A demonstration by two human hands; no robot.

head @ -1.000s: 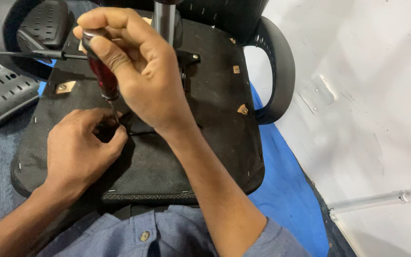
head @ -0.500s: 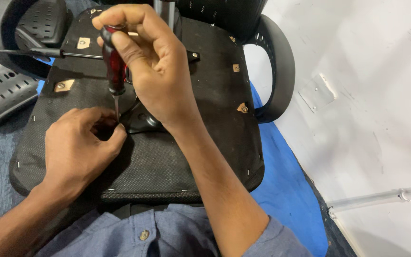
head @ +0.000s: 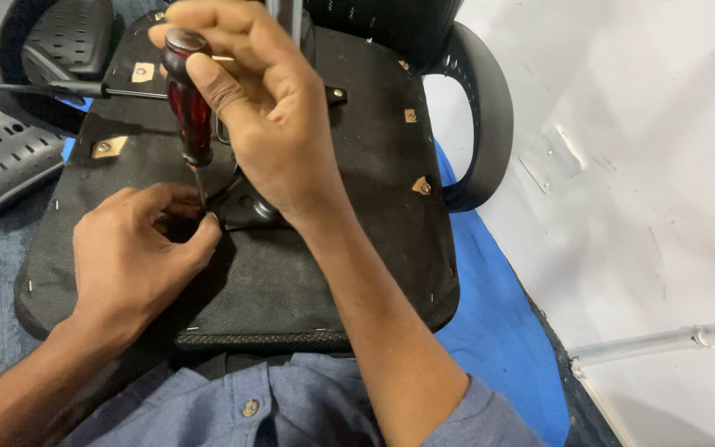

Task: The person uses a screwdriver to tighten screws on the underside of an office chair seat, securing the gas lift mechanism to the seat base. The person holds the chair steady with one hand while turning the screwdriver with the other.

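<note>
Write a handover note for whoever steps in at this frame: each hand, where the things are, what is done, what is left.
Right hand: gripping the red-handled screwdriver upright, shaft pointing down.
Left hand: fingertips pinched at the screwdriver tip, steadying it by the black metal bracket.
Upturned chair seat lies on the floor, armrest on its right.
Done: tip placed on the fastener spot.
Left: whether the screw is seated can't be seen; fingers hide it.

Screwdriver (head: 189, 112): glossy translucent red plastic handle, thin bright metal shaft.
Seat underside (head: 349, 240): matt black woven cloth, coarse weave, stapled at edges.
Mounting plate (head: 246, 207), centre of seat underside: smooth black metal, slight sheen.
Armrest (head: 490, 124), right of seat underside: smooth matt black plastic.
Backrest (head: 2, 157), left of seat underside: perforated matt grey plastic.
Sleeve (head: 291, 406): soft blue cloth.
</note>
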